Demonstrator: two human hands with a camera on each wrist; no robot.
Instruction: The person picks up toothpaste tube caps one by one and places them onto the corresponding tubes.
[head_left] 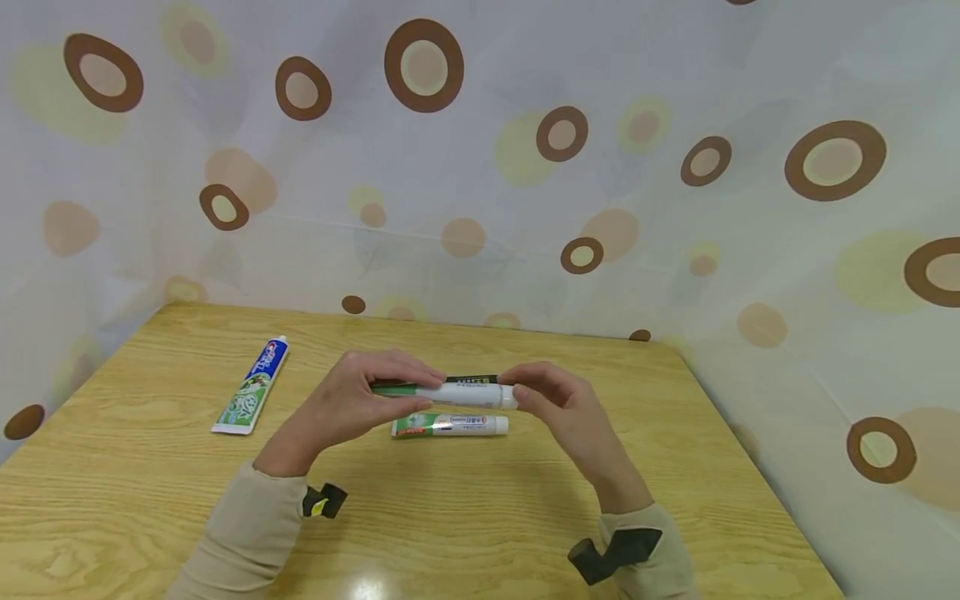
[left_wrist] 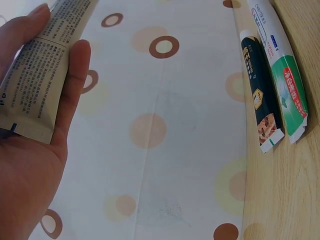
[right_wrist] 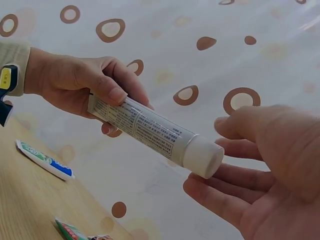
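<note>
My left hand (head_left: 375,387) holds a toothpaste tube (head_left: 468,394) by its crimped end, thumb on one side and fingers on the other. The tube is white with a green end, and its back carries dense small print. Its white cap (right_wrist: 204,156) points toward my right hand (head_left: 562,408). In the right wrist view, the right thumb stands apart from the cap while the fingers extend just below it. A green and white toothpaste tube (head_left: 450,426) lies on the table below the held one. Behind, partly hidden, lies a dark toothpaste tube (left_wrist: 259,85).
A blue and green toothpaste tube (head_left: 251,387) lies on the left part of the wooden table (head_left: 450,517), its cap toward the back. Around the table hangs a pale sheet (head_left: 465,167) with brown circles, at the back and both sides.
</note>
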